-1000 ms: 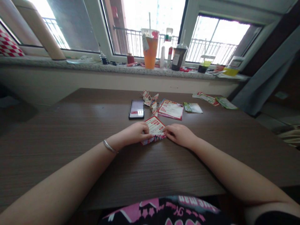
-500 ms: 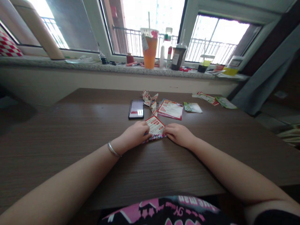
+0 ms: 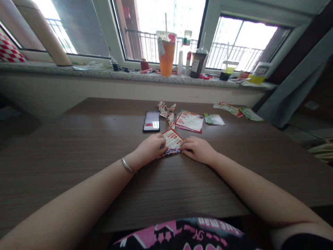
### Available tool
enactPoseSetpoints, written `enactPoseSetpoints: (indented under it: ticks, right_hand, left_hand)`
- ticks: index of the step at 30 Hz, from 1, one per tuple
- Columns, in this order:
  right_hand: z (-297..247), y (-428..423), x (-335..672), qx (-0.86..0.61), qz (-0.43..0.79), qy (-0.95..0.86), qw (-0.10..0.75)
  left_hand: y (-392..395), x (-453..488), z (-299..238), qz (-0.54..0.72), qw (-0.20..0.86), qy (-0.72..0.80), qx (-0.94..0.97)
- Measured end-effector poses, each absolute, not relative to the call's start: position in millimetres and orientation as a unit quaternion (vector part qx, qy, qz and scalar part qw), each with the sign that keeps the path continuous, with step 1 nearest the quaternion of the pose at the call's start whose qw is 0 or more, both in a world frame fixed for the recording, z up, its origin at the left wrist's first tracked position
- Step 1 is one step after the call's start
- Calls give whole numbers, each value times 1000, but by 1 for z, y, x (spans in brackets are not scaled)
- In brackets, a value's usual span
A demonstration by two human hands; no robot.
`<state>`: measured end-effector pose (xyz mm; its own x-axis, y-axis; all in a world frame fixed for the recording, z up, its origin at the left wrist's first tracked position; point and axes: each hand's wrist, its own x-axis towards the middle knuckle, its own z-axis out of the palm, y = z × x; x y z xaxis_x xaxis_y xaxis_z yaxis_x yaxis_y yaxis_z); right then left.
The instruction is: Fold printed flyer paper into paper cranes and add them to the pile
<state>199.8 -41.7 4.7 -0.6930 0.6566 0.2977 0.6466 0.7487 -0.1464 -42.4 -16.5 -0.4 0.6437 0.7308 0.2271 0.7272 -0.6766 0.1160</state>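
Two hands meet on a single folded paper leaflet [image 3: 171,141], which lies flat on the dark wood-grain worktop [image 3: 78,187] just below the middle of the frame. The left hand [image 3: 148,149], with one silver bangle [image 3: 127,165] on its wrist, curls over the leaflet's left edge. The right hand [image 3: 196,150] presses in at its right corner, so both hands are closed narrowly on the paper. Above them lie one phone [image 3: 151,121] with its screen blurred, a small cluster of folded paper cranes [image 3: 165,113] too tangled to count, one red-printed flyer [image 3: 189,121] and one stack of green leaflets [image 3: 213,119]. Two more loose flyers [image 3: 228,109] sit toward the upper right of the worktop. Across the top of the frame runs a granite windowsill [image 3: 130,77] carrying three drink cups [image 3: 166,57], a white bottle [image 3: 180,62] and a yellow tub [image 3: 257,78]. Three window panes [image 3: 244,38] behind it show a balcony railing [image 3: 148,45], a grey curtain [image 3: 293,90] hangs at the right, and a red-and-white checked cloth [image 3: 9,52] sits in the upper left corner.
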Motion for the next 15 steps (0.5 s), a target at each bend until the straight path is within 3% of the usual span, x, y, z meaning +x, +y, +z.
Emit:
enactPoseSetpoints:
  ticks: [15]
  right_hand:
    - [5,-40,200,-362,-30,-920,148]
  left_hand:
    - [-19,-41,0,190,46,396,897]
